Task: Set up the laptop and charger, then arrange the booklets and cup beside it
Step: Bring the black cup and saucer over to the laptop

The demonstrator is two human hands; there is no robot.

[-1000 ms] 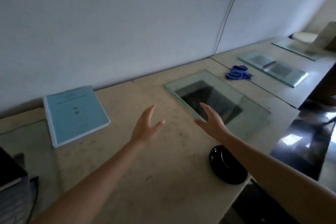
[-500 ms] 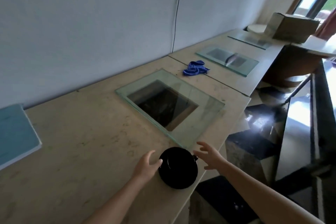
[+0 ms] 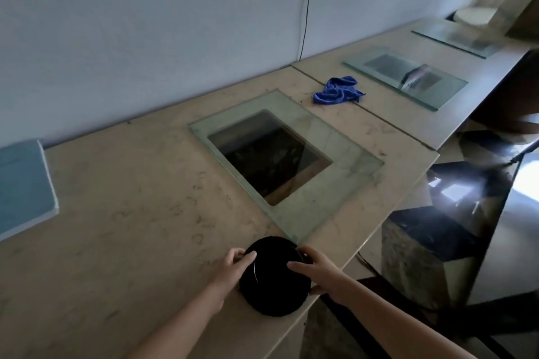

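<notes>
A round black cup [image 3: 272, 280], seen from above, stands at the front edge of the beige stone counter [image 3: 131, 227]. My left hand [image 3: 234, 267] grips its left side and my right hand [image 3: 316, 272] grips its right side, fingers curled over the top. A light blue booklet [image 3: 23, 186] lies flat at the far left, cut off by the frame. No laptop or charger is in view.
A glass pane [image 3: 335, 160] over a dark rectangular opening sits just behind the cup. A crumpled blue cloth [image 3: 337, 93] lies farther back, near a seam in the counter. More glass panes [image 3: 408, 76] follow to the right. The counter drops off to a dark glossy floor on the right.
Both hands came down from mid-air, reached the cup's sides and closed on it. The view swung right, so the booklet slid toward the left edge.
</notes>
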